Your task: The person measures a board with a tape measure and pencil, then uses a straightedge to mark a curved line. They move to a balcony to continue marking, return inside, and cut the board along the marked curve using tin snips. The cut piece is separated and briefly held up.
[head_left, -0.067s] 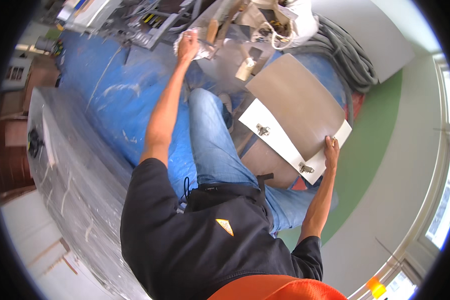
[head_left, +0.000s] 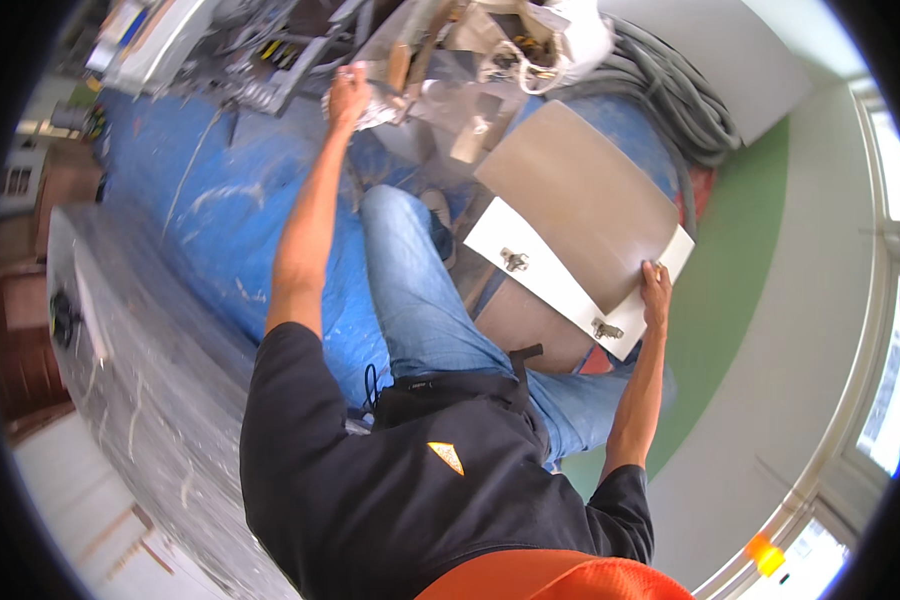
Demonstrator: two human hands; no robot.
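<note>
brown sheet (head_left: 580, 195) (askew) atop white panel (head_left: 558, 291)

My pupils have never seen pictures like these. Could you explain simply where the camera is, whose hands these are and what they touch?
There is no machine: these are one person's bare hands. A fisheye camera on the head looks down, so straight edges bend near the rim.

The right hand touches a curved, smooth brown sheet lying over a flat white board with two silver metal hinges.

The left hand is at some crumpled, whitish wrapping; its grip is unclear.

A creased blue plastic sheet covers the floor, with a coiled grey hose farther off.
</note>
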